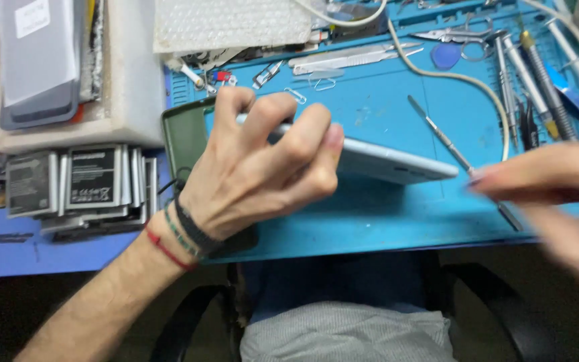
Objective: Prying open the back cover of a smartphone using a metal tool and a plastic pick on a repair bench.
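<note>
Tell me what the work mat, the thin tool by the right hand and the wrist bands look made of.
Work mat: looks like matte blue silicone or rubber, with moulded compartments along its top edge. Thin tool: probably bare metal, slim with a bright sheen. Bands on the left hand wrist: seemingly cord or thread, red, green and black, with a woven look.

Pale-blue phone [397, 164], edge-on, tilted, above blue mat w/ thin metal tool [440, 134] beside.
</note>
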